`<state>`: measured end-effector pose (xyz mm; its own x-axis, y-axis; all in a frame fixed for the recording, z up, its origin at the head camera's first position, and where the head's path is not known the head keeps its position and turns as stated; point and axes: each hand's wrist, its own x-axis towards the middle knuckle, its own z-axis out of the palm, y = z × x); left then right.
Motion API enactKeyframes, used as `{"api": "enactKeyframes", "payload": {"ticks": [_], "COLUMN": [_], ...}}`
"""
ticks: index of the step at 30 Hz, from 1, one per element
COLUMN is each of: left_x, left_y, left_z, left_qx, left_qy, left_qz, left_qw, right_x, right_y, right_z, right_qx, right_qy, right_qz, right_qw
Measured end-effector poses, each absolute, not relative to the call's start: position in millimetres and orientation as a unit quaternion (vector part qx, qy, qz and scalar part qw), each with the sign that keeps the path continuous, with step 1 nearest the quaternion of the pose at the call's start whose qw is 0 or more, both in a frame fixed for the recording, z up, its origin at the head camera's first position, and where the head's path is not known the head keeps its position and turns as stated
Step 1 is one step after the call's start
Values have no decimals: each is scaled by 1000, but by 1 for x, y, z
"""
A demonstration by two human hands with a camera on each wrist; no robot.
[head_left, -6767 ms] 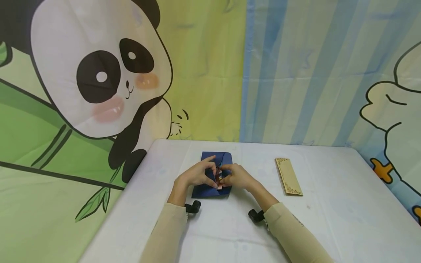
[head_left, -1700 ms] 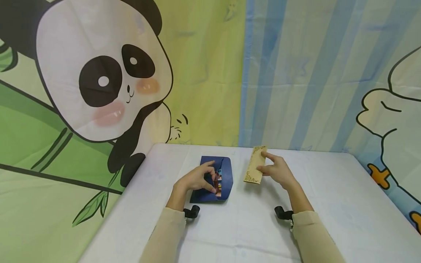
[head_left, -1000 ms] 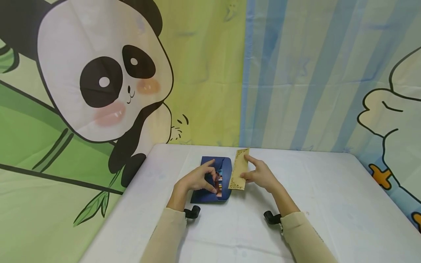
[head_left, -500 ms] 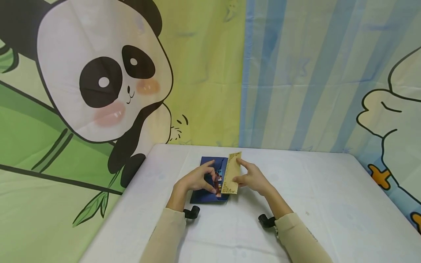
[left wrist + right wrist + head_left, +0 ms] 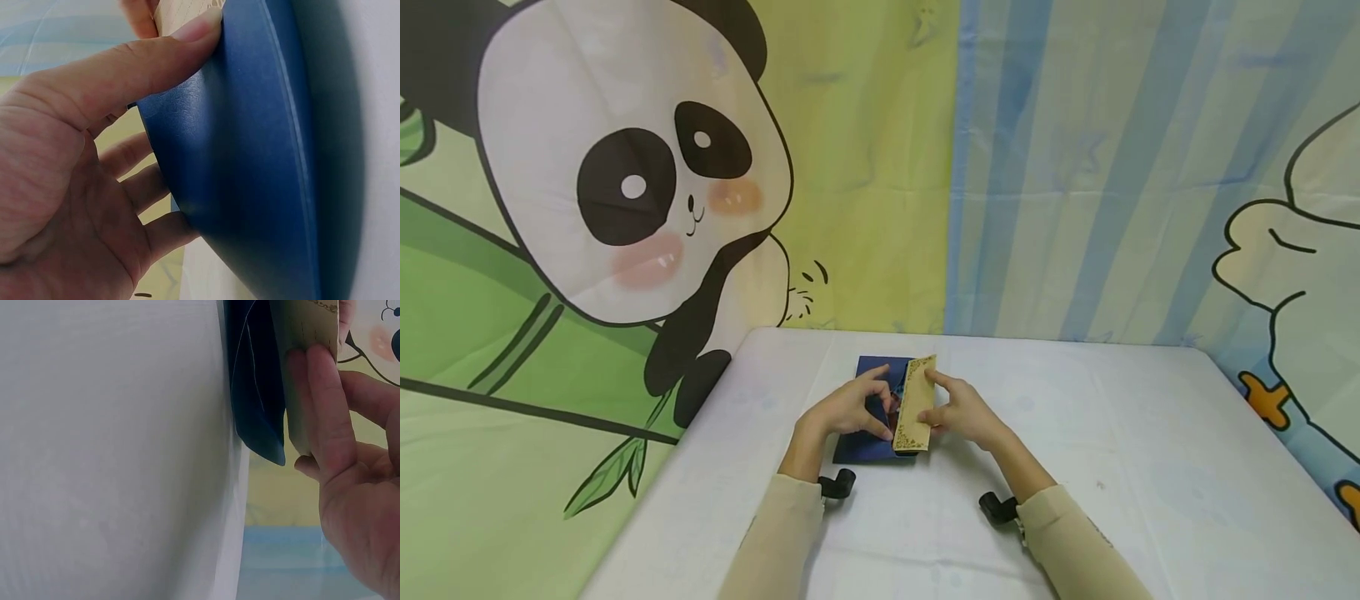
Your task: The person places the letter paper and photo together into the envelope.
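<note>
A dark blue envelope [image 5: 868, 451] lies on the table, its mouth toward the right. My left hand [image 5: 846, 407] pinches it by the edge of the mouth, with the thumb on the blue paper [image 5: 231, 119] in the left wrist view. A strip of a colourful printed picture [image 5: 895, 398] shows inside the envelope. My right hand [image 5: 967, 413] holds a cream-gold folded card [image 5: 915, 406] with ornate corners, thumb on the near face and fingers behind. The card stands slightly tilted at the mouth, covering the envelope's flap side. How far it reaches inside is hidden.
A white cloth covers the table [image 5: 1150, 467]. Behind it hangs a printed backdrop [image 5: 880, 167] with a panda and stripes. Black wrist cameras sit on both forearms, above the cloth.
My right hand let go of the envelope, picked up the gold card from the right of the table and brought it leftward to the envelope's mouth. My left hand has stayed on the envelope.
</note>
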<state>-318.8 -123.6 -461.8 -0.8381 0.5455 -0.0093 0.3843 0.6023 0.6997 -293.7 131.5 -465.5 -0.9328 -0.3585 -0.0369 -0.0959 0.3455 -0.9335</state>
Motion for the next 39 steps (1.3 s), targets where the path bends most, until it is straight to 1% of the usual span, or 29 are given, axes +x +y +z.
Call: {"api": "enactKeyframes", "payload": {"ticks": [9, 25, 39], "left_x": [-320, -319, -318], "left_y": [-123, -124, -124], "left_z": [-463, -462, -462], "left_qx": [250, 256, 259], "left_qy": [891, 889, 886], "left_qz": [360, 363, 368], "left_qw": [117, 112, 113], "right_x": [-293, -292, -295], "right_y": [129, 125, 118], "right_z": [-467, -470, -476], "right_qx": [-149, -135, -141], "right_qy": [802, 804, 796], "right_qz": [-564, -564, -570], "right_qw": [128, 132, 145]}}
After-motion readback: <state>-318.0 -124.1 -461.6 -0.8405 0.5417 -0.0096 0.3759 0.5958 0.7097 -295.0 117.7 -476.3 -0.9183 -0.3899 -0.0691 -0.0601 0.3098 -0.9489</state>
